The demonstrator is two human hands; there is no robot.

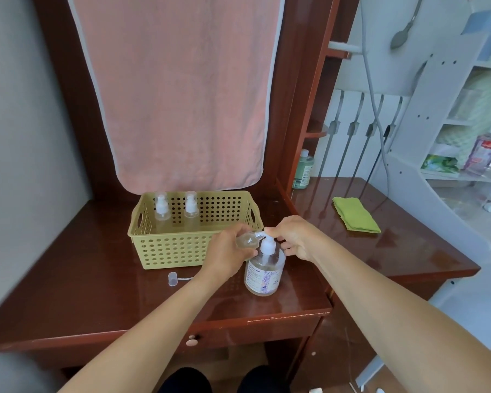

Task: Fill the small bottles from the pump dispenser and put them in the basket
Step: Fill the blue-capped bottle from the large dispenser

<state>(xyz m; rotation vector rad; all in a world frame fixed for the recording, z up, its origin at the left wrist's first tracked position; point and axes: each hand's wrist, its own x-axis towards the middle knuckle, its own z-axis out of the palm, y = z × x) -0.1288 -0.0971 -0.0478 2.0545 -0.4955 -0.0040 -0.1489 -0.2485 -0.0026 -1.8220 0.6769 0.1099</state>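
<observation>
A clear pump dispenser [264, 270] with pale liquid and a white pump head stands on the dark wooden desk, just right of the yellow perforated basket [165, 251]. My left hand [227, 253] holds a small clear bottle [245, 240] tilted on its side, its neck against the pump spout. My right hand [292, 236] rests on the pump head with fingers pinched at the spout. Two small bottles [161, 212] [190, 211] with white spray tops stand upright in the basket's back left. A small clear cap with its spray tube [173, 278] lies on the desk in front of the basket.
A pink towel [179, 89] hangs behind the basket. A folded green cloth [355, 214] lies on the right part of the desk. A green bottle [303, 173] stands in the back corner. White shelves with bottles are at the far right. The desk's front edge [182, 330] is near me.
</observation>
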